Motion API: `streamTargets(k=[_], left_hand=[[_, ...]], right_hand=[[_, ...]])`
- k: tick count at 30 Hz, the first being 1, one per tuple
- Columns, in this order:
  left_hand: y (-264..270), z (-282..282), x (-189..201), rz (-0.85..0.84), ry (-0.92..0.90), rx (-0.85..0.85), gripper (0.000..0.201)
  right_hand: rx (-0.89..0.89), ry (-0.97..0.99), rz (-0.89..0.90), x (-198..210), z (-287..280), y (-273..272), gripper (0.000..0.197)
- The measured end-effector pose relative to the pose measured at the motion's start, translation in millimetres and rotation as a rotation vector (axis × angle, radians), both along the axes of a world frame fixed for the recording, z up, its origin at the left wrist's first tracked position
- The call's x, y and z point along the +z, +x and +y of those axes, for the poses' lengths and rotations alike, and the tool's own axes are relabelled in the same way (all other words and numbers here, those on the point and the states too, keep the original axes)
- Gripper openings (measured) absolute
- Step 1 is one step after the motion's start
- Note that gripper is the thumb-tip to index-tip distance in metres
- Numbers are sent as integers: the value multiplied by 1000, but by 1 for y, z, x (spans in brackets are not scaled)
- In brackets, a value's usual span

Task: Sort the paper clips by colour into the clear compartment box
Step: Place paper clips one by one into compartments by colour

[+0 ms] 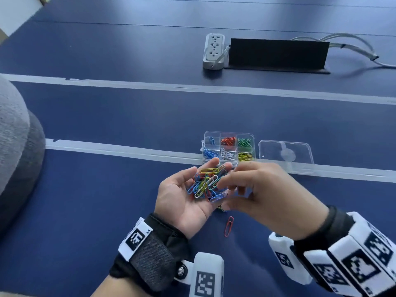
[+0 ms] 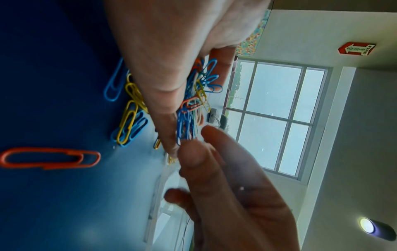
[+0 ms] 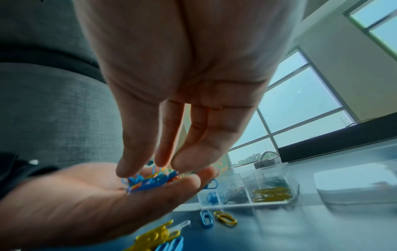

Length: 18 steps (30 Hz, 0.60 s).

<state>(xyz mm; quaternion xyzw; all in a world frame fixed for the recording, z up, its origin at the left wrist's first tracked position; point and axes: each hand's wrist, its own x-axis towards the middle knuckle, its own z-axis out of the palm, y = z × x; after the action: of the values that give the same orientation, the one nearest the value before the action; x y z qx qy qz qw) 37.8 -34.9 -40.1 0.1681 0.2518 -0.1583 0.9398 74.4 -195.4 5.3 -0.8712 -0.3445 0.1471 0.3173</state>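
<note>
My left hand is held palm up above the table, cupping a mixed pile of paper clips in blue, yellow, red, green and white. My right hand reaches in from the right, and its fingertips stand straight down on the pile with the thumb slightly apart. The clear compartment box lies open just beyond the hands. It holds blue clips in the left cells, red and white in the middle, green and yellow on the right. One red clip lies on the table under my hands.
The box's clear lid lies to its right. More loose yellow and blue clips sit on the table below my left hand. A power strip and a black block stand far back. Grey fabric fills the left edge.
</note>
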Motion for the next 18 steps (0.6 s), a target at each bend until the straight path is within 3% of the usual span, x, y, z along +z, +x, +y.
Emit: streamTargets(k=[6,18], left_hand=[[2,-6,3,18,-12,14,46],[-1,-8,1,14,-6,22,42]], right_hand=[[17,-57,-60,-4,10,-1,10],[95,-146,-113,-1,14,-5,16]])
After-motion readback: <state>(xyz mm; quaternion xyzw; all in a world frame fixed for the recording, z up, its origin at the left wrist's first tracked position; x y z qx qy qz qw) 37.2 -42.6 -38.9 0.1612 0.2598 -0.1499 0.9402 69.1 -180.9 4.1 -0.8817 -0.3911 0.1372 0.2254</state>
